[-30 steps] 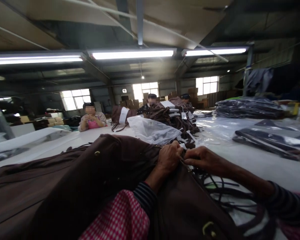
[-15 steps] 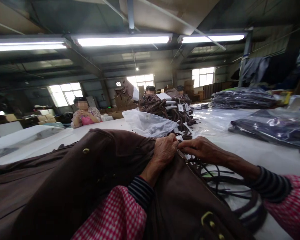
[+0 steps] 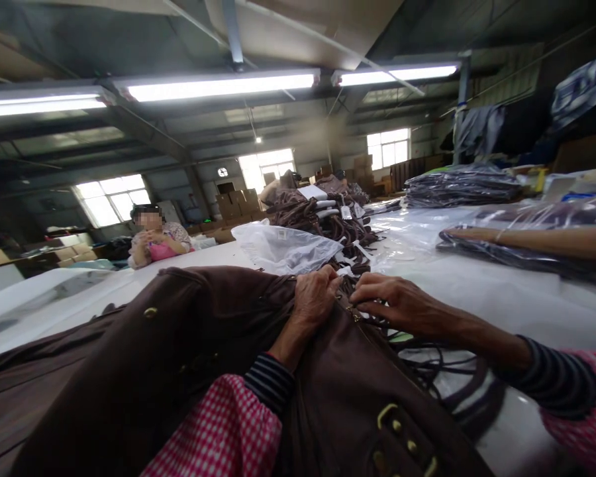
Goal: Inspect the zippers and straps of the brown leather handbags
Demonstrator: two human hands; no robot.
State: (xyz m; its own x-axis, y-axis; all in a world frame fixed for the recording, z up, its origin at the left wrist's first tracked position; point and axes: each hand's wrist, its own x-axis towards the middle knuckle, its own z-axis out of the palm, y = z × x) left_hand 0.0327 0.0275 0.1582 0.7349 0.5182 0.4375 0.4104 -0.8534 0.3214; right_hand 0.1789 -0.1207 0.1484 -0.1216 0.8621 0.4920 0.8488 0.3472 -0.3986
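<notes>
A large dark brown leather-look bag [image 3: 347, 384] with gold-coloured fittings spreads across the foreground. Closed round its upper edge, beside the end of a zip [image 3: 355, 315], is my left hand [image 3: 315, 295]. My right hand [image 3: 395, 301] is right by that zip, thumb and forefinger pinched. What lies between those fingertips is too small to make out. A gold buckle fitting [image 3: 388, 416] with studs shows on the bag's near side. More brown material [image 3: 104, 371] extends to the left, under and beyond my left forearm.
Beyond my hands lie a clear plastic bag [image 3: 283, 245] and a heap of brown strapped goods [image 3: 322, 215] with white tags. Plastic-wrapped dark packs [image 3: 461, 185] are stacked at right. A co-worker's arm [image 3: 546, 242] reaches over another pack. Another person [image 3: 156, 242] is at the far left.
My right hand has drawn slightly away from my left, its fingers now by the zip. A co-worker's arm has come in from the right. The whole view has shifted a little.
</notes>
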